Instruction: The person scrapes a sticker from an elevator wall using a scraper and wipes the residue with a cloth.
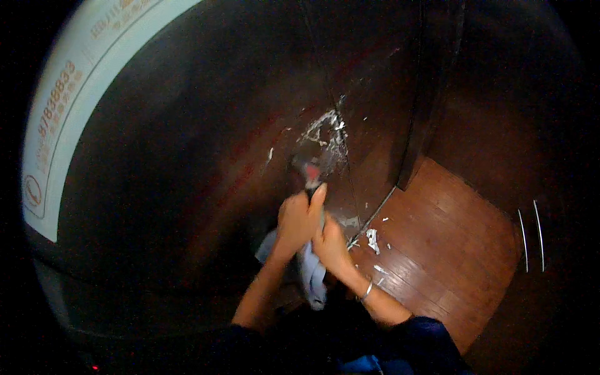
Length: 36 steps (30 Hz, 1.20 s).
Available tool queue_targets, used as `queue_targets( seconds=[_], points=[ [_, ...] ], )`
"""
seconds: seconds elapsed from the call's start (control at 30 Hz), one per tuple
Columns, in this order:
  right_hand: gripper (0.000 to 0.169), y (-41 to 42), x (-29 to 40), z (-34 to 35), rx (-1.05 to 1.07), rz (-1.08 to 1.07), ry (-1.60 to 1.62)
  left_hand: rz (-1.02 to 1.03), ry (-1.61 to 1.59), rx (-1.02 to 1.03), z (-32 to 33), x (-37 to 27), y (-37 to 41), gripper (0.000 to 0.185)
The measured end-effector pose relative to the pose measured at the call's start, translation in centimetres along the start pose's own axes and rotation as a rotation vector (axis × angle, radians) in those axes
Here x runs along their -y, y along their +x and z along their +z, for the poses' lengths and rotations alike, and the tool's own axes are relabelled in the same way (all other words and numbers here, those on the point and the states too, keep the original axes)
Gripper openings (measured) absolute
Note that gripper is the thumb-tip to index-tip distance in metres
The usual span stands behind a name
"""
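Both hands meet on the handle of a scraper (311, 169), whose blade end is blurred. My left hand (296, 220) wraps the dark handle near its front, with the thumb along the top. Just behind it, my right hand (332, 241) closes around the rear part; a silver bangle circles that wrist. A pale grey-blue cloth (313, 274) hangs below the hands; which hand holds it cannot be told. Ahead of the blade, whitish torn residue (328, 129) clings to a dark panel (262, 122) beside a thin seam.
White scraps (372, 240) lie on the brown wood-plank floor (436, 243) at right. A dark vertical edge (410, 154) meets the floor there. Two thin bright strips (532, 239) show at far right. A pale sheet bearing writing (70, 112) curves along the upper left.
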State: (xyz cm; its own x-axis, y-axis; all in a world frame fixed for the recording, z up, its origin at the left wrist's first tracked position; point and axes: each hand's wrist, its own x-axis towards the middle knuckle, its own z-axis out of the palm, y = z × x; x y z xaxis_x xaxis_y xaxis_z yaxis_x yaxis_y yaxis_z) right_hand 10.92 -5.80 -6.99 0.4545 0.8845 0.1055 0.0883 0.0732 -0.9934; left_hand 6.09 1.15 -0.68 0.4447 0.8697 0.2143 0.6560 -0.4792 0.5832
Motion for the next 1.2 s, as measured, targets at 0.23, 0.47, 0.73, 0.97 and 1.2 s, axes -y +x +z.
queue_targets(
  seconds=[0.23,0.47,0.73,0.97,1.2],
  points=[
    [0.034,2.8,0.9,-2.4,-0.020,0.042,-0.025,-0.036,0.085,0.042,1.3,-1.4,3.1,0.061],
    [0.036,2.8,1.5,-2.0,0.078,0.118,0.221,-0.049,-0.055,0.119,-0.3,-1.3,3.3,0.058],
    [0.029,-2.4,-0.2,-0.5,-0.008,0.238,0.685,-0.063,-0.489,0.003,-1.5,2.3,-2.9,0.032],
    [0.025,-5.5,-2.1,-2.3,0.161,0.375,0.549,-0.245,-0.349,0.234,0.2,5.6,-12.4,0.056],
    [0.026,-6.3,-1.9,-2.5,0.265,0.275,0.516,-0.261,-0.399,0.366,0.1,4.1,-15.6,0.048]
  ],
)
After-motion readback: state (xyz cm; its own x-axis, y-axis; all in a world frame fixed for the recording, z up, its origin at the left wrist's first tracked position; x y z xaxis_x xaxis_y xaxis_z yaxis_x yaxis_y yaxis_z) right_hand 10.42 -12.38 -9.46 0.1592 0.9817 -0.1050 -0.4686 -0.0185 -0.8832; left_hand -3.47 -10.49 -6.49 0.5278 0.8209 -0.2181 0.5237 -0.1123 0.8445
